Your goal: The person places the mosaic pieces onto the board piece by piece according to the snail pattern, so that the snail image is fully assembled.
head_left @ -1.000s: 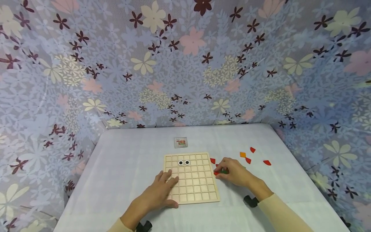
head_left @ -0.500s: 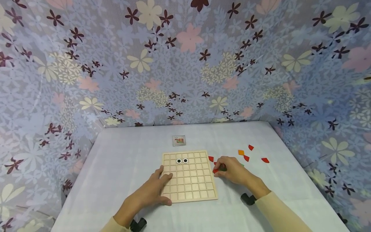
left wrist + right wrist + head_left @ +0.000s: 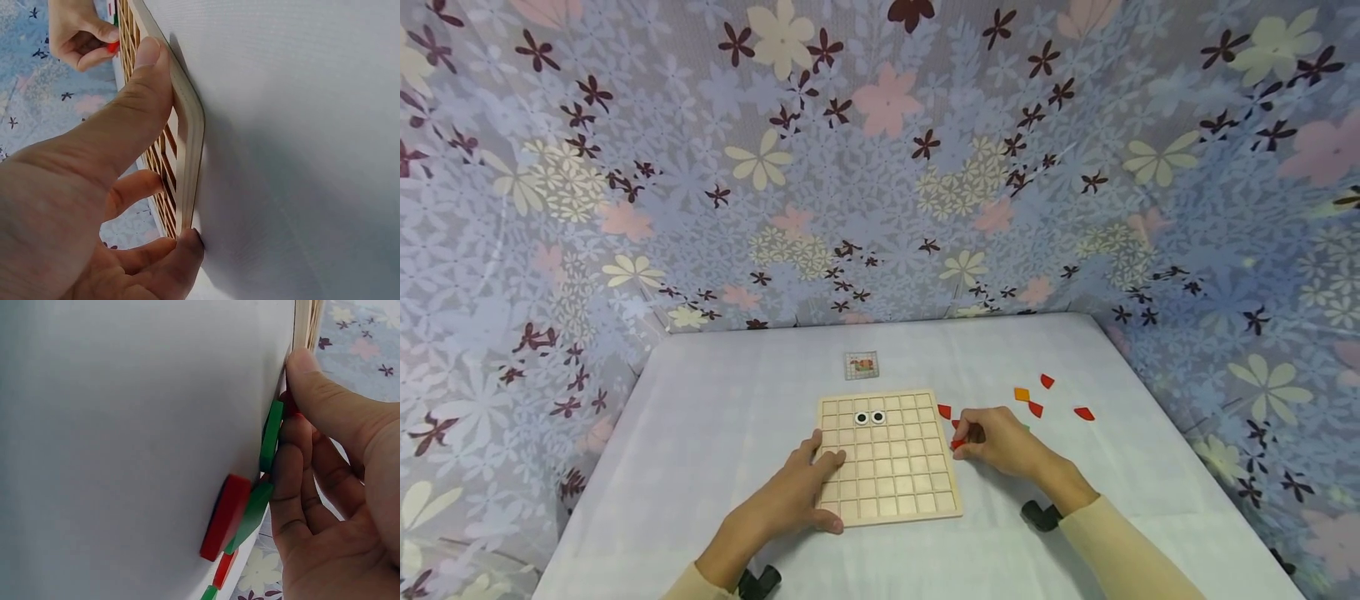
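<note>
The surface (image 3: 737, 392) is covered in pale cloth, matt, with faint creases toward its near edge. The gridded board (image 3: 886, 467) looks like bare wood, smooth with a dull sheen; its side shows fine layered lines, like plywood. At the board's far edge, the eye discs (image 3: 877, 417) look smooth. Toward the surface's right edge lie red pieces (image 3: 226, 519) and green pieces (image 3: 271, 437) with smooth, painted-looking faces, wood or plastic, I cannot tell. Beyond the surface's far edge, the floral hanging (image 3: 850, 167) looks like matt printed cloth. The sleeves (image 3: 1123, 546) are soft, matt cloth.
</note>
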The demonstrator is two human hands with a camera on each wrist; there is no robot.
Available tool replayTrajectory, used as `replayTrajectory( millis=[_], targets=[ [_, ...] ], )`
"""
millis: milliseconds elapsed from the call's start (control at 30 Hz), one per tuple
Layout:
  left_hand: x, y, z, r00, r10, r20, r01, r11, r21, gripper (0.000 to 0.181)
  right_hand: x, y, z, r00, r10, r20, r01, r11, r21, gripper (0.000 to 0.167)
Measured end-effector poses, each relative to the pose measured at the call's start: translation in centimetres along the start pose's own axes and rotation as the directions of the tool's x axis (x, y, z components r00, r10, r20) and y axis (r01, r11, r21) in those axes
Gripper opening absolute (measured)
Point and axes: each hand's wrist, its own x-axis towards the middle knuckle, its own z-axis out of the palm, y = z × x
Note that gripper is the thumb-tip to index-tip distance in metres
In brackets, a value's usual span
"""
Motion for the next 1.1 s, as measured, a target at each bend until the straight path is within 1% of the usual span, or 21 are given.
replayTrajectory(
  millis=[233, 433, 633, 833, 900, 1100],
  targets=[
    [0.1, -0.1, 0.2, 1.000, -0.014, 0.004, 0.014, 1.000, -0.005, 0.106, -0.3, -0.1, 0.0, 1.000, 0.019, 0.004, -0.019, 1.000, 0.017, 0.021],
    [0.1, -0.1, 0.0, 1.000, -0.003, 0.002, 0.003, 1.000, 0.010, 0.105, -0.2, -0.1, -0.1, 1.000, -0.002, -0.010, 0.003, 0.999, 0.042, 0.019],
    [0.1, 0.0, 0.0, 1.000, -0.003, 0.022, 0.003, 1.000, 0.008, 0.106, -0.1, -0.2, 0.0, 1.000, -0.009, -0.026, 0.011, 0.998, 0.062, 0.017],
    [0.2, -0.3, 0.3, 0.999, 0.031, 0.012, -0.031, 0.999, 0.014, 0.106, 1.0, -1.1, 0.2, 0.998, -0.036, -0.048, 0.039, 0.997, 0.068, 0.020],
    [0.2, -0.3, 0.3, 1.000, 0.029, 0.009, -0.029, 0.999, 0.016, 0.106, 1.5, -1.6, 0.3, 0.998, -0.050, -0.043, 0.053, 0.996, 0.077, 0.018],
    [0.1, -0.2, 0.1, 1.000, 0.012, 0.013, -0.012, 1.000, 0.020, 0.104, 3.1, -3.1, 1.2, 0.999, -0.046, -0.015, 0.048, 0.991, 0.126, 0.013]
  ],
)
